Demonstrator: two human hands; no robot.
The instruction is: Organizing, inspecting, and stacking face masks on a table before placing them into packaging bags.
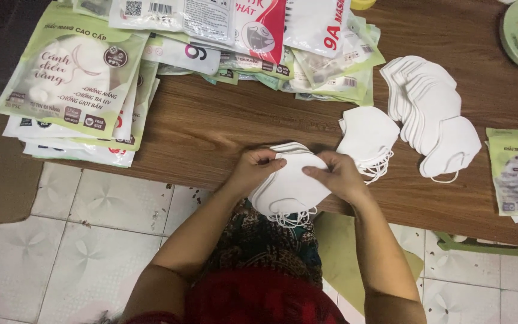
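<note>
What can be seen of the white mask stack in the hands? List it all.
The stack of white masks is a bundle of folded, curved face masks of soft cloth-like material, edges roughly aligned. Thin white ear loops dangle from its lower edge. It is held at the near edge of the brown wooden table, partly overhanging it. The left hand pinches its upper left edge; the right hand grips its right side, thumb pressed on top.
</note>
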